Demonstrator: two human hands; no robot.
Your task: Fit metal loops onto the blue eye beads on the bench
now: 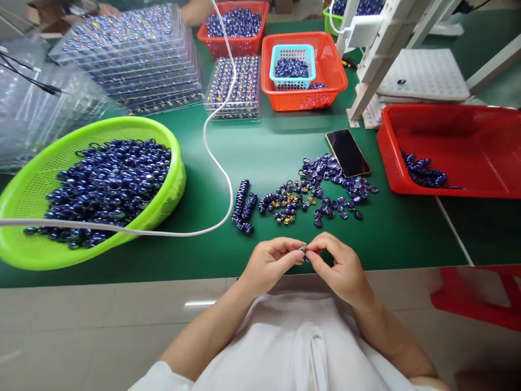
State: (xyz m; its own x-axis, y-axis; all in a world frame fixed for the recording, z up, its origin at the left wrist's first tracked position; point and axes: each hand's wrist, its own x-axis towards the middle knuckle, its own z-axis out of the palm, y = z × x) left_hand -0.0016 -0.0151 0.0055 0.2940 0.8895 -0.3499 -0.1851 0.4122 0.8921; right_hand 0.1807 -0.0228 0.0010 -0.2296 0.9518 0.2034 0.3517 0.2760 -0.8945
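Observation:
My left hand (271,263) and my right hand (340,266) meet at the table's front edge, fingertips pinched together. Between them is a small dark, shiny piece (306,259), mostly hidden by the fingers; both hands seem to hold it. Just beyond lies a loose pile of dark blue glossy caps (325,168). Mixed with small yellow and metallic parts (288,201), more dark ring-shaped pieces lie left of the caps. Two short rows of stacked dark rings (242,203) stand farther left.
A lime-green basket (177,179) of dark ring pieces fills the left. A white cable (228,184) crosses the green table. A phone (348,152) touches the pile. Right is a red tray (448,117); behind stand stacked clear trays (163,70) and an orange basket (301,100). Another person's hand (197,12) shows behind.

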